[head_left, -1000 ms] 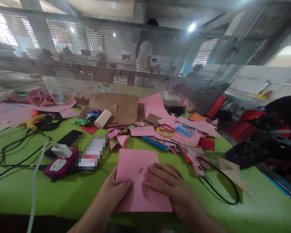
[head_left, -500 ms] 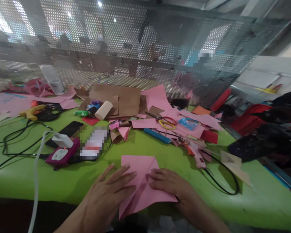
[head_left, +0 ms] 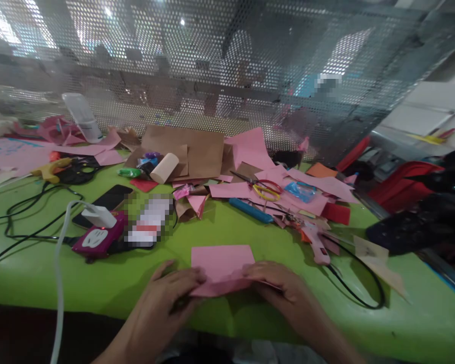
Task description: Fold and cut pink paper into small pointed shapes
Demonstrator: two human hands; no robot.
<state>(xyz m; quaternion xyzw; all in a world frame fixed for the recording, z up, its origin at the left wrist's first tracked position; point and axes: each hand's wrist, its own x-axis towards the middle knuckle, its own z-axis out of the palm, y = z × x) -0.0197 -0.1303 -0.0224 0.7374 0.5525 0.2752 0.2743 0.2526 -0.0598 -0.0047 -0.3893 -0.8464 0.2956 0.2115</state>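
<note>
A pink paper sheet lies on the green table near its front edge, its near part lifted and folded toward the far edge. My left hand pinches the paper's near left side with curled fingers. My right hand grips the near right side the same way. Both hands hold the fold together.
Scissors with red and yellow handles, a blue pen, a pink glue gun with black cable, brown card, pink scraps, a phone, a magenta power strip with white charger. A perforated metal screen stands behind.
The flat sheet was first creased diagonally under my flat hands. Now its near edge is lifted and folded forward, so the paper looks about half as deep, with both hands pinching it.
</note>
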